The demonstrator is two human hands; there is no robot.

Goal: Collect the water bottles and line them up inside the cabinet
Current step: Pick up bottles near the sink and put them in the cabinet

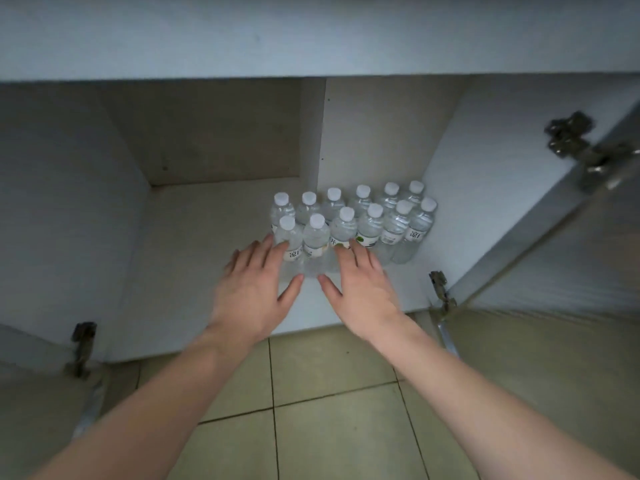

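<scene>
Twelve clear plastic water bottles [349,223] with white caps are being kept in two rows inside the cabinet [207,220], touched by the flat, unclenched left hand [254,292] and right hand [360,289].

The water bottles [349,221] in the cabinet carry white labels with dark printed characters, seen on the front left bottle [290,239] and the front right bottle [417,230]. The print is too blurred to read.

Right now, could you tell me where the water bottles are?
The water bottles stand in two rows on the cabinet floor, right of centre, against the right wall, beyond both hands.
</scene>
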